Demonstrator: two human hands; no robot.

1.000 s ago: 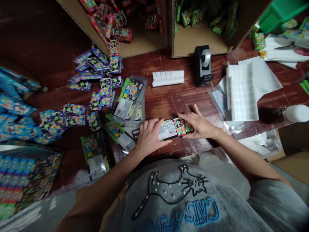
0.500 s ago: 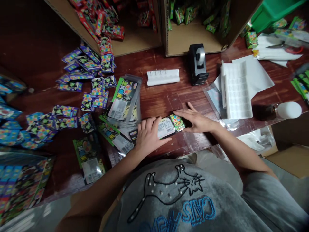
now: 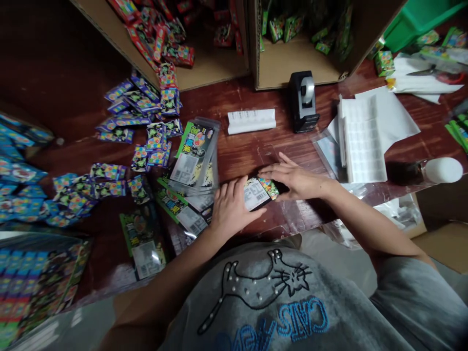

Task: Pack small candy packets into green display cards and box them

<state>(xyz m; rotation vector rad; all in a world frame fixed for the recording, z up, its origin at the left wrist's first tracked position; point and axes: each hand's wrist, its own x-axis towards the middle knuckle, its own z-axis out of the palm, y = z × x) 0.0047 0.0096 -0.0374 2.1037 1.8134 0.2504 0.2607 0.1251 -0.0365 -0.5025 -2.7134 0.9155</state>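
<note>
A small printed card packet with a white barcode label lies on the dark red wooden table in front of me. My left hand lies flat on its left end, fingers stretched over the label. My right hand presses down on its right end, fingers together and pointing left. Clear plastic film lies under and around the packet. A stack of finished clear-sleeved packets sits just to the left of my left hand.
Loose purple and blue packets are scattered at left. Two open cardboard boxes of red and green packets stand at the back. A black tape dispenser, a white label strip, label sheets and a white-capped bottle lie to the right.
My right hand has slid left along the packet, covering more of its right end. My left hand stayed on the left end.
</note>
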